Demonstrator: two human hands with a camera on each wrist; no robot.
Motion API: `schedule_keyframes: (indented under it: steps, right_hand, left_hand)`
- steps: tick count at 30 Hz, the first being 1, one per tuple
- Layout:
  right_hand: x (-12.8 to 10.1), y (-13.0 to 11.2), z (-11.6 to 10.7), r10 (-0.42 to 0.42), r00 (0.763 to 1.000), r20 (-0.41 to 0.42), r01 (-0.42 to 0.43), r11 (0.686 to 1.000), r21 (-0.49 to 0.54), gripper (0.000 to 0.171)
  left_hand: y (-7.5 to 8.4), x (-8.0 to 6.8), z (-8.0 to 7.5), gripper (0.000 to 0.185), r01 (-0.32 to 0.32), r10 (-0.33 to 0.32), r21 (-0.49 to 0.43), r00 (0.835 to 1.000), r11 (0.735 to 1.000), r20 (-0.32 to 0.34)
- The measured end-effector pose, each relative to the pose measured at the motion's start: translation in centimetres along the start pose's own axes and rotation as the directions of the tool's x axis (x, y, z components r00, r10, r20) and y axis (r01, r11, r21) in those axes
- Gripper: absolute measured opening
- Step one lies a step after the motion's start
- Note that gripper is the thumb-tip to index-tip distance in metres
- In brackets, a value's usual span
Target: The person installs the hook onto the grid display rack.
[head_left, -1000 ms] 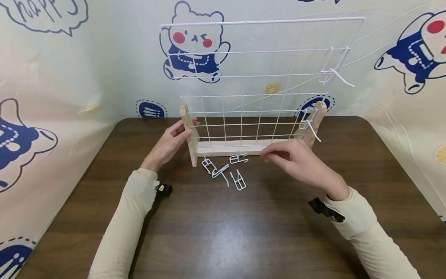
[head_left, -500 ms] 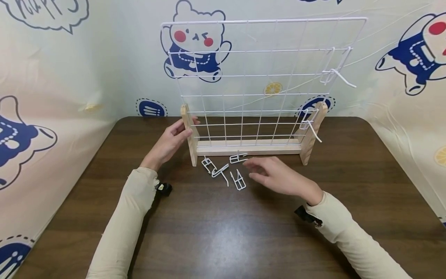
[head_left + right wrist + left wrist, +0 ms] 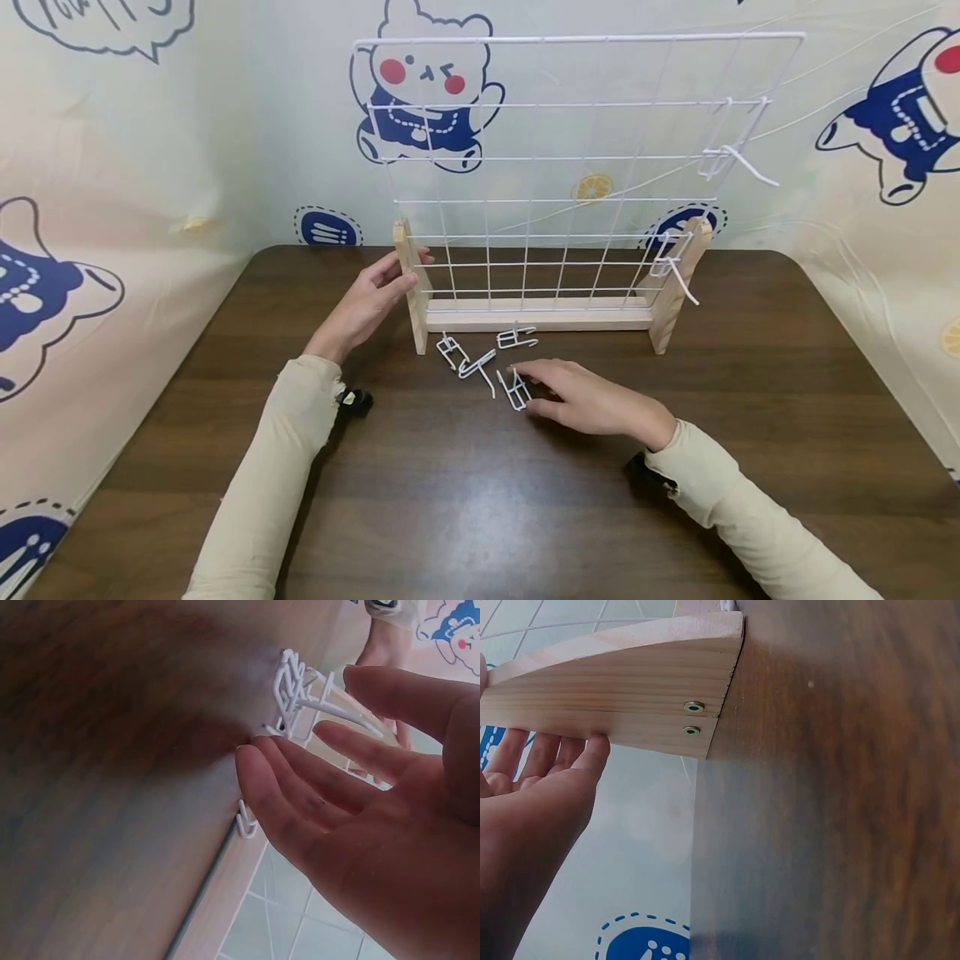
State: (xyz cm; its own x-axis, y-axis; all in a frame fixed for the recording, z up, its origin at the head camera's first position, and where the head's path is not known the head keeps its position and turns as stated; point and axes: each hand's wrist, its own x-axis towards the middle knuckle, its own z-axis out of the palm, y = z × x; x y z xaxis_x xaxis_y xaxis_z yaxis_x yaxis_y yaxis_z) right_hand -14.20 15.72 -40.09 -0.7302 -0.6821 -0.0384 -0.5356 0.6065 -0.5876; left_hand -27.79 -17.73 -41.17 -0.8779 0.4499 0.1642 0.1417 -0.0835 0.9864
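A white wire grid rack stands on a wooden base with two upright end pieces. My left hand grips its left wooden end piece, thumb on the near edge and fingers behind; the left wrist view shows the fingertips along that board. My right hand hovers low over the table, its thumb and fingers apart around a white wire hook. In the right wrist view no hook is held between the fingers of that hand. Other white hooks lie just left of it.
One hook lies near the rack's base and another near its left foot. Two hooks hang on the grid's right side, an upper one and a lower one. A printed cloth stands behind the brown table.
My right hand has come left and toward me from the rack's right side to the nearest loose hook. The left hand keeps its grip on the end piece. The view has shifted slightly.
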Motion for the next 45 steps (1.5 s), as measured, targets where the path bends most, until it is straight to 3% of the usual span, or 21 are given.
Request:
schedule_keyframes:
  steps: [8, 12, 15, 21, 30, 37, 45]
  right_hand:
    - [-0.2, 0.2, 0.3, -0.054, 0.998, 0.018, 0.056, 0.994, -0.091, 0.027]
    - [-0.2, 0.0, 0.6, -0.022, 0.999, 0.038, 0.026, 0.996, -0.086, 0.02]
    - [-0.3, 0.0, 0.7, 0.004, 0.998, 0.065, 0.001, 0.997, -0.077, 0.005]
    - [0.0, 0.1, 0.8, -0.033, 0.995, 0.089, 0.042, 0.994, -0.101, 0.019]
    - [-0.6, -0.1, 0.0, -0.017, 0.991, 0.136, 0.031, 0.995, -0.099, 0.018]
    - [-0.9, -0.1, -1.2, 0.016, 0.997, 0.081, -0.011, 0.998, -0.062, 0.018]
    - [-0.9, -0.1, -2.0, -0.012, 1.0, 0.018, 0.013, 0.999, -0.032, 0.018]
  left_hand:
    - [0.1, 0.0, 0.2, 0.05, 0.002, -0.002, -0.025, 1.0, 1.0, 0.001]
    - [0.1, 0.0, 0.2, 0.05, 0.006, -0.006, -0.004, 1.0, 1.0, 0.001]
    - [0.2, 0.0, 0.3, 0.049, 0.008, -0.008, 0.002, 1.0, 1.0, 0.005]
    - [0.1, 0.0, 0.1, 0.051, -0.004, 0.004, -0.002, 1.0, 1.0, 0.013]
    - [0.2, -0.1, 0.3, 0.049, -0.011, 0.011, -0.008, 1.0, 1.0, 0.012]
    - [0.2, -0.1, 0.4, 0.048, -0.005, 0.005, -0.002, 1.0, 1.0, 0.014]
    - [0.2, -0.1, 0.3, 0.05, -0.007, 0.007, 0.014, 1.0, 1.0, 0.014]
